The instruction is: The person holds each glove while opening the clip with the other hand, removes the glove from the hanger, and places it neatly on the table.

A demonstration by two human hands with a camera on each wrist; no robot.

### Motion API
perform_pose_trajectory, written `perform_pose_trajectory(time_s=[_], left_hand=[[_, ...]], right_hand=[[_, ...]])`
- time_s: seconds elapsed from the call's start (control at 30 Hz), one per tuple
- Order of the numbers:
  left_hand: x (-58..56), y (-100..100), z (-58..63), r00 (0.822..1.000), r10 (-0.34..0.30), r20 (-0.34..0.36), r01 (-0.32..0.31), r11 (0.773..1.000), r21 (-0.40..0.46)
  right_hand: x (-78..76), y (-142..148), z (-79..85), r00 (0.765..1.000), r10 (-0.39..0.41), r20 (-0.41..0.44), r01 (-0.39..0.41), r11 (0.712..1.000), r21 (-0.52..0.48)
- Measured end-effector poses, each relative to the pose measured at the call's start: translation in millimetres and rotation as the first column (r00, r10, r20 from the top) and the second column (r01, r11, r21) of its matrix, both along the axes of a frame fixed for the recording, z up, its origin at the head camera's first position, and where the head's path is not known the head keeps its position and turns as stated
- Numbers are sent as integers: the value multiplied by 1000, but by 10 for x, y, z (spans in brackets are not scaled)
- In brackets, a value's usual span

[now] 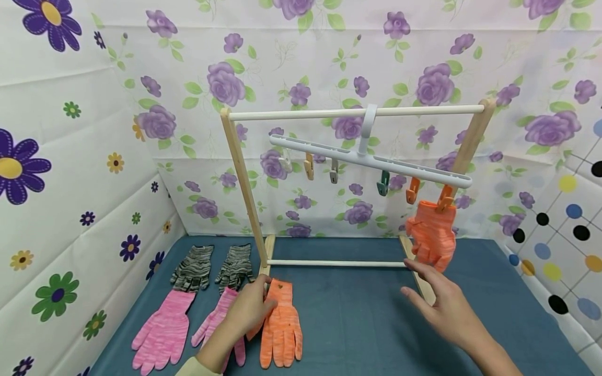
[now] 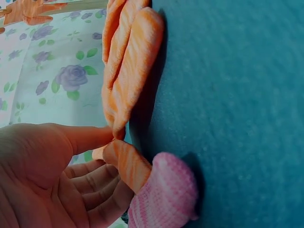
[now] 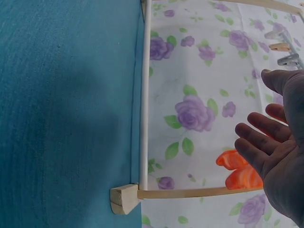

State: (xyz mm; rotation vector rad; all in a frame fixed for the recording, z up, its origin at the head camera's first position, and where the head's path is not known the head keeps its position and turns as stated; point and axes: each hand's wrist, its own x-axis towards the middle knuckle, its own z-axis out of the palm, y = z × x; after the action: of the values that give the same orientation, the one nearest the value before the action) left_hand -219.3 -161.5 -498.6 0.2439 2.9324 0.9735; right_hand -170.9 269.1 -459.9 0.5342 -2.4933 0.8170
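Note:
On the blue tabletop lies an orange knitted glove (image 1: 282,326), fingers toward me. My left hand (image 1: 249,307) is at its left side and pinches orange knit fabric (image 2: 127,164) between thumb and fingers; a second orange piece shows partly under this hand. The right hand (image 1: 444,308) is held in the air with fingers extended, holding nothing, just below another orange glove (image 1: 430,235). That glove hangs by its cuff from an orange clothespin (image 1: 445,197) at the right end of a pale grey clip hanger (image 1: 404,166).
The hanger hooks over the white top rod (image 1: 301,114) of a wooden rack (image 1: 244,183). More clips, including a green clothespin (image 1: 383,184), line the hanger. At left lie pink gloves (image 1: 162,331) and grey-black gloves (image 1: 194,267). A lower white rod (image 1: 336,263) spans the rack's base.

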Motion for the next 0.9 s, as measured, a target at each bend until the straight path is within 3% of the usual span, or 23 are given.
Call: perform_pose_trajectory(time_s=[0.17,0.37,0.7,0.9], left_hand=[[15,22,36,1000,26,5,-26,997,-70],[18,37,68,996,74,-41,-79,989,-124],[-8,117,228,996,44,-75,-47,998,-36],[-20,226,340,992,27,-120,-27,1000,1]], right_hand=[[16,25,50,1000,-14,-17,14,1000,7],[48,47,145,999,-37,-8,37,999,-12],[94,152,298,988,-44,-145,41,999,-25],[135,210,411,983,-62,-176,56,998,-39]])
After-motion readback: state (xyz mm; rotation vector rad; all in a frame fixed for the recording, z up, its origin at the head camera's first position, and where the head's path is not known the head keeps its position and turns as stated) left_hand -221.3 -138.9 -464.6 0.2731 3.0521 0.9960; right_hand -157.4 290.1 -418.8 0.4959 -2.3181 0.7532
